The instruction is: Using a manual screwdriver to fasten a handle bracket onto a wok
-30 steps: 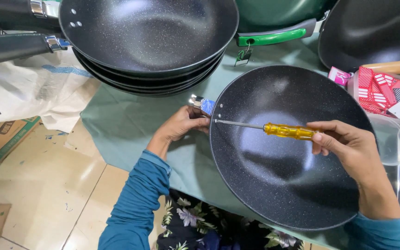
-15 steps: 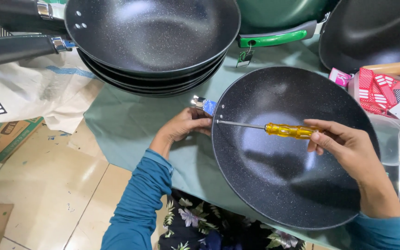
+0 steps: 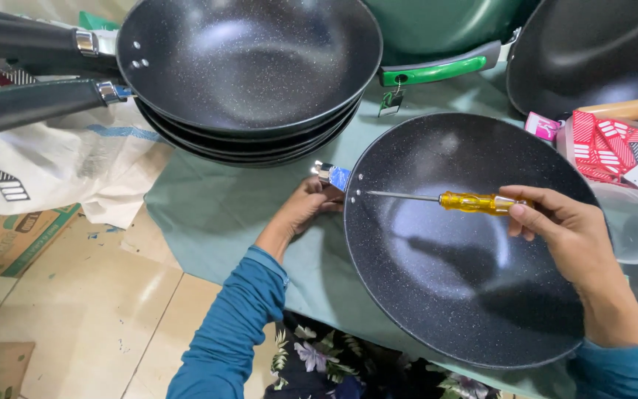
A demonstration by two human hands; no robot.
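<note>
Pan (image 3: 474, 244) lies on the green-covered bench (image 3: 215, 207), its handle bracket (image 3: 331, 176) at the left rim gripped by the left hand (image 3: 306, 207). No handle is fitted yet. Across the bowl a screwdriver (image 3: 448, 199) lies level, tip pointing left at the rim screws, its yellow grip pinched by the right hand (image 3: 566, 229).

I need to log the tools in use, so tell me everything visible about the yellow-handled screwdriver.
The yellow-handled screwdriver has a translucent amber plastic handle and a thin, bare metal shaft. It lies almost level across the inside of the black speckled non-stick wok, its tip at the rim's left wall beside two small rivets or screws. The right hand grips the handle's end, while the left hand steadies a metal-and-blue handle bracket outside the rim.
</note>
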